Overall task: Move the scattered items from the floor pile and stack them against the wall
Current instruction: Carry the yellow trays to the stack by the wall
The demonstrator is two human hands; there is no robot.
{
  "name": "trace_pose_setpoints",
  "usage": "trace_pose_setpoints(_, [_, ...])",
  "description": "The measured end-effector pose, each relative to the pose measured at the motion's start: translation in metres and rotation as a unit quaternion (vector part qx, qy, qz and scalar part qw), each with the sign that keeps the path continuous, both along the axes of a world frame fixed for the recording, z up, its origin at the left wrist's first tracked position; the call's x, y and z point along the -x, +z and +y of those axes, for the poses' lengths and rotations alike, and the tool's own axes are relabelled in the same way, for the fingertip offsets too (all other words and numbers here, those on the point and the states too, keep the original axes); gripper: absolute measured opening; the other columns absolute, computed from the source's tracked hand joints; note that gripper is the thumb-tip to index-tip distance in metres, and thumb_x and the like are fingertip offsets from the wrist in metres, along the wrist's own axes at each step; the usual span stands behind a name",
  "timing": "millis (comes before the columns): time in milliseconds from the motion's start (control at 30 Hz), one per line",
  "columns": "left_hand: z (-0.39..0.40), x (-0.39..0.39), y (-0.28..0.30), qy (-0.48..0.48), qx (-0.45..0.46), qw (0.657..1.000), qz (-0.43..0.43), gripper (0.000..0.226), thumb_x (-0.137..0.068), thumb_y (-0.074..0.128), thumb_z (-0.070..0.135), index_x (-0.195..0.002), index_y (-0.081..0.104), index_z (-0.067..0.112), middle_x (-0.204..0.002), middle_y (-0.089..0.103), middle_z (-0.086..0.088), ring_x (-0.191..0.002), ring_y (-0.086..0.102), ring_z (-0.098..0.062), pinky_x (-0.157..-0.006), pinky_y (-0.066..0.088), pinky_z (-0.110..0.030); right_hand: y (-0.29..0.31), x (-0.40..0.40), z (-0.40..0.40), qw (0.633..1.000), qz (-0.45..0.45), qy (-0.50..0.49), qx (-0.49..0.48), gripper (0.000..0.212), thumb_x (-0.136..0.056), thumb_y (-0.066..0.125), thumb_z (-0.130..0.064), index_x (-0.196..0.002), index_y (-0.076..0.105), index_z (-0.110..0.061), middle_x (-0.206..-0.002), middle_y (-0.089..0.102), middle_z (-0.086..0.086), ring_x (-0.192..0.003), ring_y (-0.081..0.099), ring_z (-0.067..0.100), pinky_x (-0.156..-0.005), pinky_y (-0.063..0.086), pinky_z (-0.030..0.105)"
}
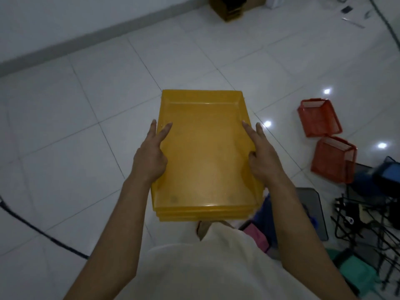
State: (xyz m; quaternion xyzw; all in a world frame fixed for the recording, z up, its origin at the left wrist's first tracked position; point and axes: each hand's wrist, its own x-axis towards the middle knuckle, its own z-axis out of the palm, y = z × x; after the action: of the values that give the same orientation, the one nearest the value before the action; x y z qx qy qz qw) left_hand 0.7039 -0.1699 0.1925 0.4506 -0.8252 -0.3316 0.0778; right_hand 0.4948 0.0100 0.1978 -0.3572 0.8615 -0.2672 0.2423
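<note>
Stack of yellow trays (203, 152) carried above the tiled floor (75, 118).
Gripped at both long edges: left hand (150, 156) and right hand (263, 158) with thumbs on top; two red trays (320, 118) lying right of the right hand.

You are standing in a storeroom or office back room: white floor tiles (86, 105), red trays (319, 118), cardboard boxes (231, 7) lining the wall (75, 16).

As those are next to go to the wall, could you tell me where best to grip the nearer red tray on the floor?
Probably by the two long side rims of the nearer red tray, from above: it lies flat and open side up, as the yellow trays are held.
</note>
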Motion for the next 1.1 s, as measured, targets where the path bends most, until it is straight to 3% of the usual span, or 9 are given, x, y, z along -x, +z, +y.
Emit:
trace_pose_setpoints(100, [-0.037, 0.044, 0.002, 0.022, -0.001, 1.0, -0.003, 0.077, -0.093, 0.043, -0.005, -0.149, 0.022, 0.043, -0.162, 0.003, 0.006, -0.143, 0.026, -0.023, -0.101, 0.04, -0.038, 0.001, 0.053, -0.049, 0.999, 0.009, 0.032, -0.008, 0.082, -0.095, 0.038, 0.007, -0.151, 0.013, -0.048, -0.164, -0.002, -0.006, -0.136, 0.035, 0.019, -0.094, 0.042, 0.031])
trace_pose_setpoints(267, [-0.088, 0.113, -0.001, 0.054, -0.006, 0.998, 0.015, 0.073, -0.092, 0.043, -0.004, -0.148, 0.028, 0.041, -0.161, 0.005, 0.007, -0.144, 0.024, -0.021, -0.103, 0.038, -0.038, 0.004, 0.135, -0.118, 0.996, 0.032, 0.08, 0.0, 0.083, -0.093, 0.039, 0.01, -0.15, 0.018, -0.048, -0.163, 0.003, -0.009, -0.144, 0.024, 0.015, -0.093, 0.033, 0.022])
trace_pose_setpoints(467, [-0.153, 0.182, -0.008, 0.083, -0.002, 0.996, 0.015, 0.072, -0.093, 0.042, -0.004, -0.147, 0.029, 0.041, -0.161, 0.007, 0.007, -0.142, 0.028, -0.021, -0.099, 0.041, -0.036, 0.002, 0.213, -0.196, 0.993, 0.03, 0.113, 0.0, 0.083, -0.093, 0.04, 0.011, -0.15, 0.02, -0.047, -0.163, 0.003, -0.009, -0.142, 0.027, 0.014, -0.095, 0.045, 0.034])
trace_pose_setpoints(767, [-0.287, 0.317, -0.017, 0.076, 0.002, 0.997, 0.001, 0.072, -0.094, 0.042, -0.003, -0.149, 0.024, 0.039, -0.161, 0.007, 0.005, -0.141, 0.031, -0.025, -0.098, 0.043, -0.037, -0.014, 0.347, -0.328, 0.991, 0.043, 0.126, 0.0, 0.091, -0.091, 0.04, 0.01, -0.146, 0.007, -0.054, -0.164, -0.001, -0.005, -0.13, 0.045, 0.024, -0.077, 0.054, 0.031])
trace_pose_setpoints(933, [-0.358, 0.413, -0.011, 0.036, 0.007, 0.999, -0.009, 0.075, -0.093, 0.042, -0.006, -0.15, 0.021, 0.04, -0.162, 0.003, 0.003, -0.134, 0.04, -0.03, -0.09, 0.048, -0.039, -0.011, 0.44, -0.394, 0.991, 0.053, 0.123, -0.021, 0.099, -0.088, 0.041, 0.01, -0.144, -0.002, -0.059, -0.164, -0.008, -0.003, -0.091, 0.063, 0.023, -0.054, 0.05, 0.027])
trace_pose_setpoints(1100, [-0.414, 0.509, -0.013, 0.014, 0.022, 1.0, -0.015, 0.076, -0.092, 0.043, -0.007, -0.15, 0.022, 0.037, -0.162, 0.001, 0.001, -0.135, 0.039, -0.031, -0.081, 0.047, -0.031, -0.014, 0.533, -0.447, 0.993, 0.055, 0.107, -0.025, 0.095, -0.089, 0.04, 0.01, -0.146, 0.0, -0.055, -0.163, -0.009, -0.003, -0.106, 0.059, 0.031, -0.064, 0.057, 0.038])
